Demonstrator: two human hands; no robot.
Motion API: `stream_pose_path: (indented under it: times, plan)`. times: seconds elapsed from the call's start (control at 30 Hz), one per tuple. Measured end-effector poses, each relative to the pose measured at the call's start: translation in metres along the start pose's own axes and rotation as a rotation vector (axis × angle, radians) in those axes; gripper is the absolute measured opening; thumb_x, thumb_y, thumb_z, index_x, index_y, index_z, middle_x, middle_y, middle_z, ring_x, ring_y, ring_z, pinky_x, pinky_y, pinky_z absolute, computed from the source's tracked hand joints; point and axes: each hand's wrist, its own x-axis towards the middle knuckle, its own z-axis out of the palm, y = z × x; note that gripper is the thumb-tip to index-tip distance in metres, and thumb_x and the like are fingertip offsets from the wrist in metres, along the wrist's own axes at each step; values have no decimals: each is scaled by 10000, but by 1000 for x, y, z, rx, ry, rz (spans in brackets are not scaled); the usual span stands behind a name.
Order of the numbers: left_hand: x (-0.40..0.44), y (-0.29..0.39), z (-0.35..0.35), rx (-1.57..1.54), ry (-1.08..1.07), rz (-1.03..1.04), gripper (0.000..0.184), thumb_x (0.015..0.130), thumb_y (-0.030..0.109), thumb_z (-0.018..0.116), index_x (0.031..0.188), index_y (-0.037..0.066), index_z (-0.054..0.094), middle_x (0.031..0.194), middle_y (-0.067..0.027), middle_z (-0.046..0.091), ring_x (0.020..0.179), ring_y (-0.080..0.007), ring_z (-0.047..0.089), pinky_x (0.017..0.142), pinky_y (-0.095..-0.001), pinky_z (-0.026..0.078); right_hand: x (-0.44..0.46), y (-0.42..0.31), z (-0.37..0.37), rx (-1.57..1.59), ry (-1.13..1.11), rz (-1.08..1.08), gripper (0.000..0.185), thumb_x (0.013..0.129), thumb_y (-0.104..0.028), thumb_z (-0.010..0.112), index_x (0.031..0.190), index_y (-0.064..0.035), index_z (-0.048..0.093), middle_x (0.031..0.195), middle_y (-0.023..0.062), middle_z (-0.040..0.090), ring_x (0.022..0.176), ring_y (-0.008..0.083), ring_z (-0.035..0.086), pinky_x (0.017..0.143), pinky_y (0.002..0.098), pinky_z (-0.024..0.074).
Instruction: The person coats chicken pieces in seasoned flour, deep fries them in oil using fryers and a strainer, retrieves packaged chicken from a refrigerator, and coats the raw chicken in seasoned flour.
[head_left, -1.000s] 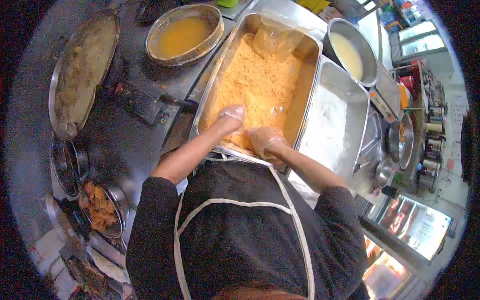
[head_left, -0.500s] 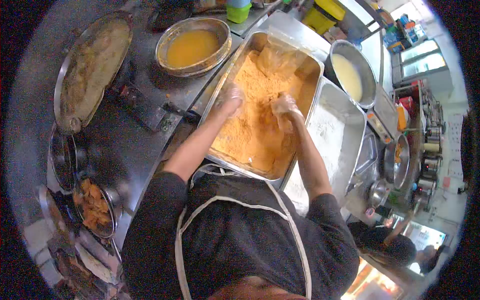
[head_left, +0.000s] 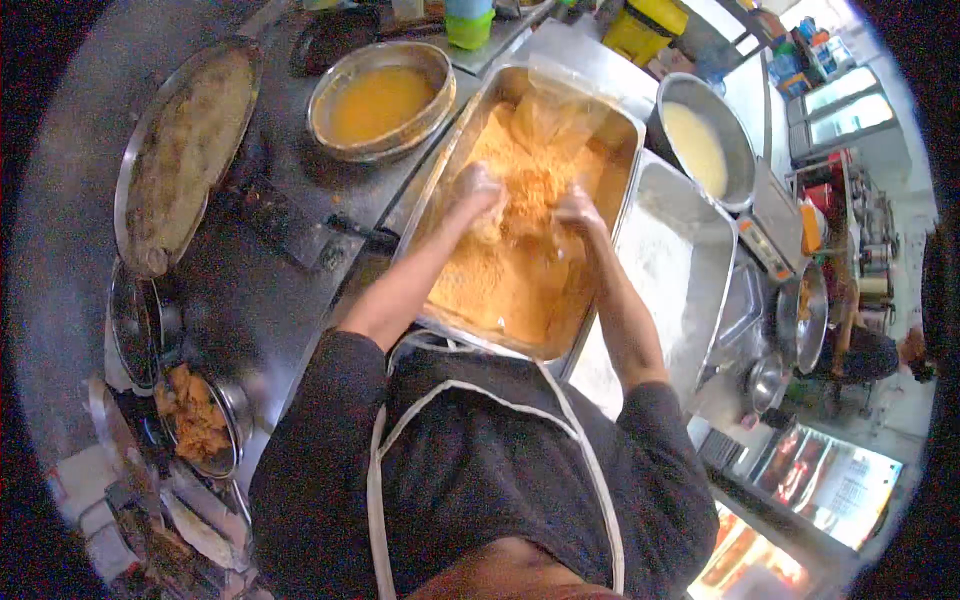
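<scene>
Both hands wear thin clear gloves and are inside a deep metal tray of orange breading crumbs. My left hand is at the tray's left side, its fingers curled downward, with a pale coated bit showing beneath. My right hand is curled at the other side, facing it. A loose mound of crumbs rises between the two hands, blurred by motion. What lies inside either hand is hidden. A clear plastic bag lies at the tray's far end.
Right of the tray stand a pan of white flour and a bowl of pale batter. Left are a bowl of yellow liquid, a large oval pan and a bowl of fried pieces. Another person is at far right.
My left hand has shifted slightly right and the right hand a little up. Crumbs now heap up between them. The other person has moved farther up at the right.
</scene>
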Motion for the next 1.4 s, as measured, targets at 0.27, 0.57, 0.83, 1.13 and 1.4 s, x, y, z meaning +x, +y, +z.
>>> stream_pose_path:
  times: [0.27,0.57,0.83,1.13,1.4]
  plan:
    - [-33,13,5,729,180,188,224,750,207,580,848,6,601,759,-204,597,715,-289,585,653,-411,462,13,7,12,-309,123,272,408,714,-359,638,904,-1,585,839,209,628,752,360,618,651,430,486]
    - [-57,41,4,836,74,49,270,784,208,546,963,7,562,930,-216,578,881,-331,553,770,-437,443,26,-52,-10,-242,137,362,415,717,-358,637,962,-25,596,853,235,624,845,345,617,705,419,486]
    - [-48,6,-19,1094,21,118,253,790,223,567,927,10,570,901,-219,578,876,-346,548,785,-423,440,29,-60,-33,-51,180,161,466,680,-170,664,1117,-57,545,901,169,622,795,264,616,682,341,495]
    - [-67,8,-15,975,158,129,265,715,235,609,865,16,618,722,-189,607,678,-327,605,619,-424,485,-4,-105,37,-290,161,140,344,699,-93,500,1032,-10,520,833,236,610,799,368,604,699,438,474]
    - [-73,34,-9,995,223,-29,241,698,265,625,797,45,640,718,-193,621,670,-339,617,588,-434,479,21,-83,42,-138,97,117,278,709,-257,634,836,-17,575,716,130,614,652,247,586,593,369,465]
